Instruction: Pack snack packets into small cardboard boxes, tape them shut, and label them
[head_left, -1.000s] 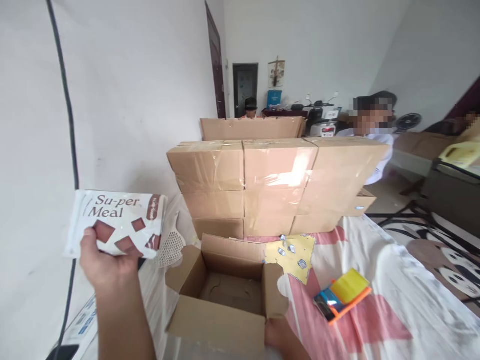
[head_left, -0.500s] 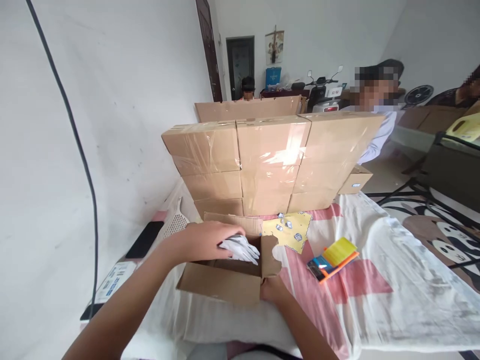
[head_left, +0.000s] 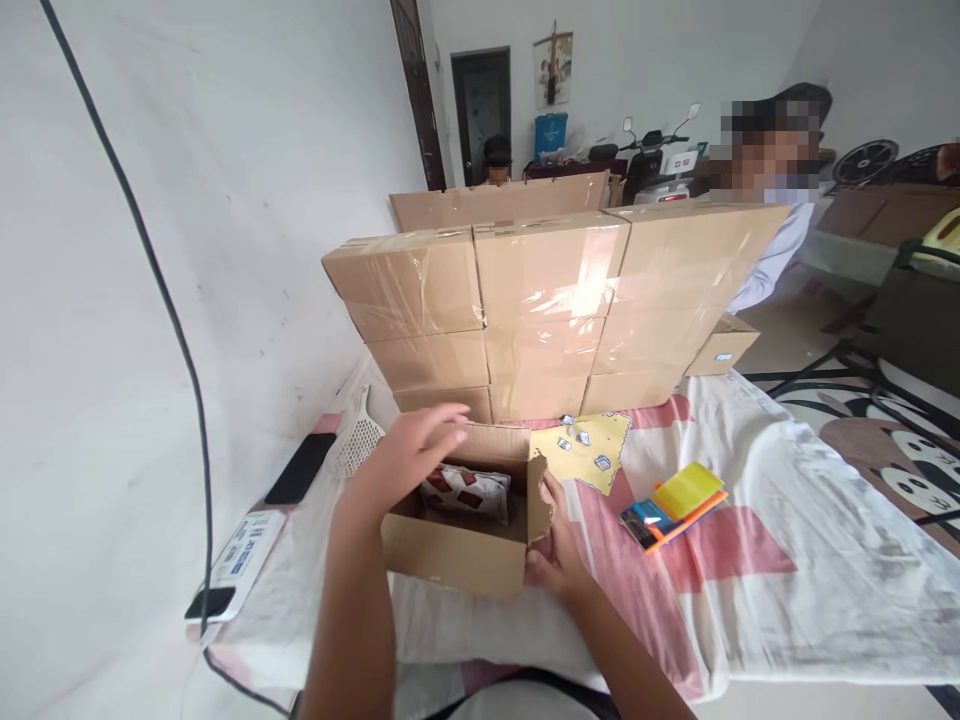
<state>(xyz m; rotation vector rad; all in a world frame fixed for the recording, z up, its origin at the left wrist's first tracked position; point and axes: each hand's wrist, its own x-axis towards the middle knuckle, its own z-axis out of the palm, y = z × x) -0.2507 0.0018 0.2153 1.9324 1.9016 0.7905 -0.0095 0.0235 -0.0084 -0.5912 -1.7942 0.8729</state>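
Note:
A small open cardboard box (head_left: 450, 556) sits on the cloth-covered table in front of me. A white food packet with red squares (head_left: 466, 491) lies inside it. My left hand (head_left: 411, 452) hovers over the box's left side with fingers spread, holding nothing. My right hand (head_left: 553, 545) rests against the box's right flap and right wall, steadying it.
A wall of taped cardboard boxes (head_left: 551, 310) stands behind the open box. A yellow and orange pad (head_left: 675, 503) lies to the right, a black phone (head_left: 301, 467) and a white perforated scoop (head_left: 358, 440) to the left. A person (head_left: 772, 200) sits beyond the boxes.
My left hand carried the packet from up at the left down into the box and let go of it. My right hand moved up against the right flap.

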